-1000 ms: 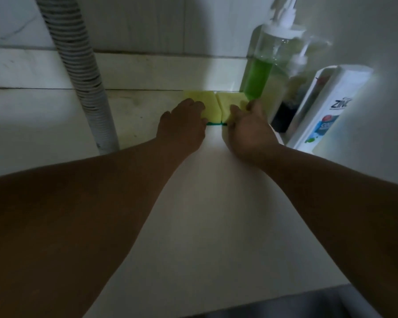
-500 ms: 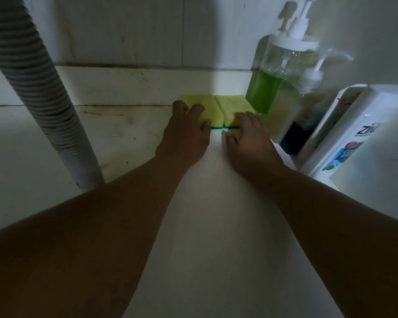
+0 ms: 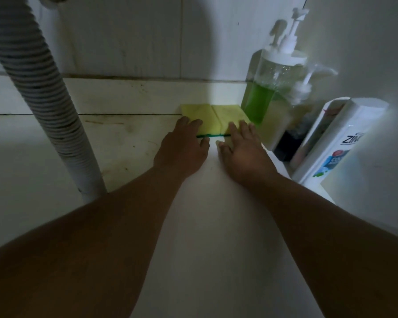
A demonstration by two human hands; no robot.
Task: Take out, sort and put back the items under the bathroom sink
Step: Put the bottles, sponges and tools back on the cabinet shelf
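Both hands flat on the two sponges at the back of the cabinet floor.

Landmark is the corrugated drain hose [image 3: 44, 106], biggest thing here, slanting down at the left. Right of it, far over by the side wall, a white bottle [image 3: 338, 143] leans; nearer the hose, a clear pump bottle [image 3: 269, 92] of green liquid stands upright, a smaller pump bottle [image 3: 292, 125] just beside it. Between hose and green bottle, left hand [image 3: 184, 148] and right hand [image 3: 241, 148] rest fingers-forward, each grip spread, fingertips on the yellow sponges [image 3: 216, 118], which lie side by side, touching, against the back ledge.
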